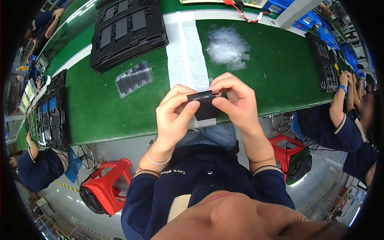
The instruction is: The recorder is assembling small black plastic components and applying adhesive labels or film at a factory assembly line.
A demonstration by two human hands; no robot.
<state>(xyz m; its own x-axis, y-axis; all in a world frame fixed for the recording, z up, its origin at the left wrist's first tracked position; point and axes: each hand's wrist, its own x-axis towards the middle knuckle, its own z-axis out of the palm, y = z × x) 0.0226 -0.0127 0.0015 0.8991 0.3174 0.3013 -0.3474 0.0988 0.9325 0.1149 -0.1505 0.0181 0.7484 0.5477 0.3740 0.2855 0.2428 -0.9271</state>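
A flat, black rectangular part (205, 111) is held up over the front edge of the green table, with a narrow folded band along its top. My left hand (174, 114) is closed on its left side, thumb in front and fingers behind. At the top right corner, my right hand (237, 102) pinches a small dark tab between thumb and fingertips. Beyond my hands, to the left, lies a clear sheet with dark strips (134, 79). A loose heap of clear plastic films (227, 45) is farther off, right of the white strip (182, 52) across the table.
Stacked black trays (128, 38) stand at the far left, with more trays (51, 112) at the left end and others (323, 64) at the right. Co-workers sit on both sides. Red stools (107, 186) stand on the floor. Blue bins (308, 20) line the back right.
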